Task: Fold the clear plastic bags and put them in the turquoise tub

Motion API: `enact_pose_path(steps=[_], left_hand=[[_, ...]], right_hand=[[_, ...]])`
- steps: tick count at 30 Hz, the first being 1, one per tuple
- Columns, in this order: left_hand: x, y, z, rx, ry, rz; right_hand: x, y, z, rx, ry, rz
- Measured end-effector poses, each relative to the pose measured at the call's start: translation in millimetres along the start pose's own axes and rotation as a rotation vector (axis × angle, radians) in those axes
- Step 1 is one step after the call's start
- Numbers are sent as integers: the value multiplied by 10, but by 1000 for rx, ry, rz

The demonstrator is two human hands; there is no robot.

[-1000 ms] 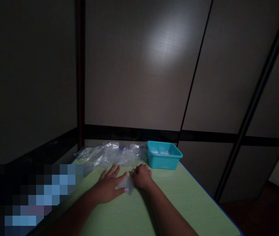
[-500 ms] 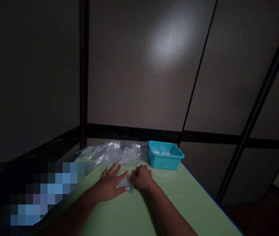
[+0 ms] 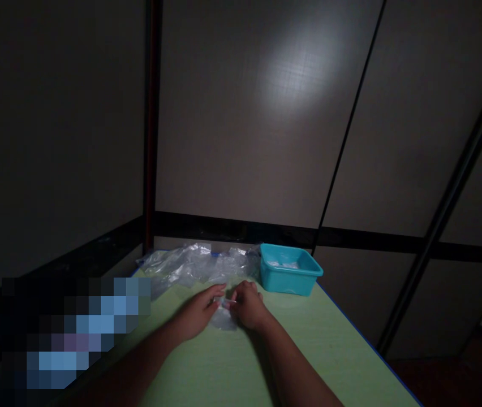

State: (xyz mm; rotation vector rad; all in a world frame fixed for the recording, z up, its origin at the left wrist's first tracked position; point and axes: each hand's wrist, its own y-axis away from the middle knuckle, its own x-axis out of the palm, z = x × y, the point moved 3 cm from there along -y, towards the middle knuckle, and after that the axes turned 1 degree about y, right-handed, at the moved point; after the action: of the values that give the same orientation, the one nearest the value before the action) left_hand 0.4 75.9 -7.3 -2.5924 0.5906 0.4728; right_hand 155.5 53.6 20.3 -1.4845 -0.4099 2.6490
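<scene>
Edge-handling seems the step in hand: on the green tabletop (image 3: pixel 330 339), a small clear plastic piece (image 3: pixel 224 323) sits between the part-curled left hand (image 3: pixel 198 312), grip unclear, and the pinching right hand (image 3: pixel 250 305), calling for steady fingertips.

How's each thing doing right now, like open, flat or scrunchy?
Left hand: fingers bent, at the small clear plastic
Right hand: fingers curled, grip hard to see
Small clear plastic: between the hands, contents unclear
Large clear plastic: crumpled, spread out
Teal basin: upright, open-topped, something white inside
Green table: partly covered
</scene>
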Motion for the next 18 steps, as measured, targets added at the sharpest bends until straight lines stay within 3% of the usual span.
enact_pose_path(steps=[7,11,14,18], left_hand=[[-22,-35,-79,-130,374,-57],[0,15,-187,-260,554,21],[20,55,-276,-304,654,71],[25,69,-322,-305,710,45]], right_hand=[[-48,-9,53,-163,-287,-133],[-36,-32,53,-251,-595,-126],[7,-71,14,-202,-738,-117],[60,-118,-39,-79,-887,-112]])
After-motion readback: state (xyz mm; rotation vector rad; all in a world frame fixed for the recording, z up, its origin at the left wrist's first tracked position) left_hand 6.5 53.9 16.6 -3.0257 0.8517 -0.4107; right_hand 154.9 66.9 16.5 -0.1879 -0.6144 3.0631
